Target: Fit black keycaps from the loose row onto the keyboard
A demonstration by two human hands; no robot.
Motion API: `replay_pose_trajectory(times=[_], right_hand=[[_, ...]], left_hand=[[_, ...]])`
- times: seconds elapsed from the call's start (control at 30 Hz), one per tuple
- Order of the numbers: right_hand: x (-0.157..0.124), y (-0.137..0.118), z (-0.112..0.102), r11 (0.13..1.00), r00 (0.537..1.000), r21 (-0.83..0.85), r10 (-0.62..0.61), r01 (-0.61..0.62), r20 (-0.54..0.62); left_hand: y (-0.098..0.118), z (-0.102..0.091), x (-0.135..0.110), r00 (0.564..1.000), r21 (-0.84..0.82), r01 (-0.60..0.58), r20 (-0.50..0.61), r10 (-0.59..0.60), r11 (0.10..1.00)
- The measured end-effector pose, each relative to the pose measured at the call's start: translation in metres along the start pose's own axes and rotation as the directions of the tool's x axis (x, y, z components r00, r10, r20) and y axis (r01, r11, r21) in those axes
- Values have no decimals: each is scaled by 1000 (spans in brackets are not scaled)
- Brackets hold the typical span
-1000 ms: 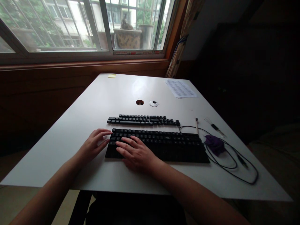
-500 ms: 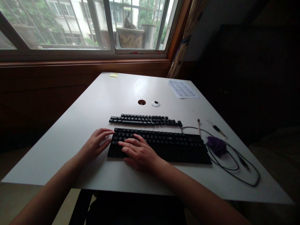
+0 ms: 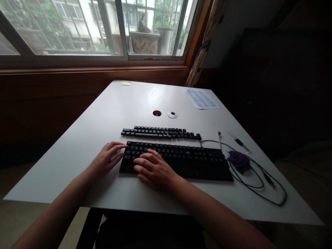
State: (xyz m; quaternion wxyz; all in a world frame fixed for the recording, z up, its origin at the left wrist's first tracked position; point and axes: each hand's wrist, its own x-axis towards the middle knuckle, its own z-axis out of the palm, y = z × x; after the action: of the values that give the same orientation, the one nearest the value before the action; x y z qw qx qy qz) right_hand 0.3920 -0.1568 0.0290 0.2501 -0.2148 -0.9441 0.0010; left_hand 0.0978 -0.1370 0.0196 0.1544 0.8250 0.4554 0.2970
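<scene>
On the white table [image 3: 77, 145], the long black keyboard [image 3: 192, 169] is met at its left edge by the left hand [image 3: 107, 157], thumb and fingers parted; it is overlapped by the right hand [image 3: 155, 171], whose hidden grip cannot be told.

I make out from my end a long black keyboard [image 3: 199, 168] lying flat, keycaps [image 3: 181, 151] seated in its far rows, its left edge at my left hand [image 3: 108, 157], its greater length running rightward from under my right hand [image 3: 155, 171].
</scene>
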Motion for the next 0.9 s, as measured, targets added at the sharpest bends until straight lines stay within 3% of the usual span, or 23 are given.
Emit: replay_pose_trajectory(times=[0.47,0.9], right_hand=[[1,-3,7,997,993,7,79,-80,93],[0,-2,1,999,998,10,43,-43,48]], left_hand=[[4,1,1,1000,8,10,-13,-10,1000],[3,1,1,1000,15,-8,-12,8,1000]])
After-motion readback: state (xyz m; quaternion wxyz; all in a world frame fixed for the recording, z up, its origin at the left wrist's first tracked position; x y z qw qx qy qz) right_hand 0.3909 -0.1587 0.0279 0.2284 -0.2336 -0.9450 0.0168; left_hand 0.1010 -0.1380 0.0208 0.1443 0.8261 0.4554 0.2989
